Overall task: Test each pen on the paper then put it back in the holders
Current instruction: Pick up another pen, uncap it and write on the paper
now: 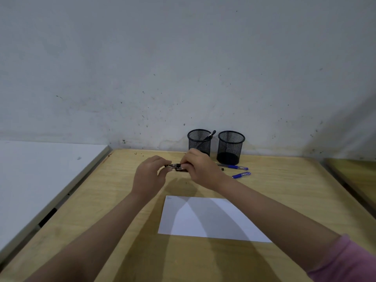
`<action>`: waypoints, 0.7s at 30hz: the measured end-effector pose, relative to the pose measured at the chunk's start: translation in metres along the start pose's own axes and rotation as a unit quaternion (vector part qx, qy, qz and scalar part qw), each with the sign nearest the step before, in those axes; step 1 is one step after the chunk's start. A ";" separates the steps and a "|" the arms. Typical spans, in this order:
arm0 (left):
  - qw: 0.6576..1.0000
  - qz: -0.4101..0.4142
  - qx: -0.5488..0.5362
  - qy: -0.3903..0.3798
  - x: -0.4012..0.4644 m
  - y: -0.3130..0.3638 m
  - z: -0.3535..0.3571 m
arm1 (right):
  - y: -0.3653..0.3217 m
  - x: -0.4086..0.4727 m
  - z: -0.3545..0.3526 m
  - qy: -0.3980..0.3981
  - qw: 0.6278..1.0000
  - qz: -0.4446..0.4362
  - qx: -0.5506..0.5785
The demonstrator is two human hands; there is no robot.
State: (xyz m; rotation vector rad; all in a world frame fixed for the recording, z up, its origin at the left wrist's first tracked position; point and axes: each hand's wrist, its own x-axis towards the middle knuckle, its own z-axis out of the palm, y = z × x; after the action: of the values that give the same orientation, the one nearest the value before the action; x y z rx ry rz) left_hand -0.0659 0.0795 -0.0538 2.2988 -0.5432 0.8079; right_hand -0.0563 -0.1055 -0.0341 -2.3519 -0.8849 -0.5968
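A dark pen (176, 165) is held level above the wooden table (114, 200), between both hands. My left hand (149, 176) pinches its left end and my right hand (200, 169) grips its right part. Another dark pen (182, 170) lies on the table just under them. Two black mesh holders stand by the wall: the left holder (199, 141) has one pen (209, 136) leaning in it, and nothing shows inside the right holder (231, 146). Two blue pens (237, 167) (241, 175) lie to the right of my right hand. White paper (209, 218) lies near me with a small scribble at its top left corner.
A white surface (40, 169) adjoins the table on the left, with a gap between them. Another wooden table edge (354, 180) shows at the right. A stained grey wall (183, 78) rises right behind the holders.
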 end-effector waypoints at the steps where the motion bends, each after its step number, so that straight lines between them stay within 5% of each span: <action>1: 1.000 0.000 -0.001 0.005 0.000 0.001 0.000 | 0.000 -0.002 -0.002 0.033 0.999 -0.025 -0.034; 5: 0.998 -0.021 -0.035 0.049 -0.002 0.005 -0.001 | -0.002 -0.021 -0.001 0.153 0.980 -0.093 -0.087; 8: 0.993 -0.056 -0.072 0.076 -0.004 0.012 -0.001 | -0.016 -0.036 0.005 0.180 0.978 0.062 0.089; 11: 0.989 -0.069 -0.102 0.081 -0.004 0.022 -0.001 | -0.028 -0.033 0.008 0.189 0.878 0.312 0.310; 14: 0.992 -0.048 -0.107 0.044 -0.006 0.029 -0.002 | -0.036 -0.023 0.006 0.167 0.806 0.357 0.443; 21: 0.993 -0.027 -0.115 0.001 -0.011 0.040 -0.010 | -0.045 -0.015 0.006 0.189 0.810 0.354 0.427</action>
State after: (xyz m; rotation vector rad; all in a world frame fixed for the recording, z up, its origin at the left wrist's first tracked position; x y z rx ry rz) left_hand -0.1002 0.0591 -0.0378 2.0912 -0.5417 0.6842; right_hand -0.0963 -0.0800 -0.0319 -1.4612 0.0001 -0.2354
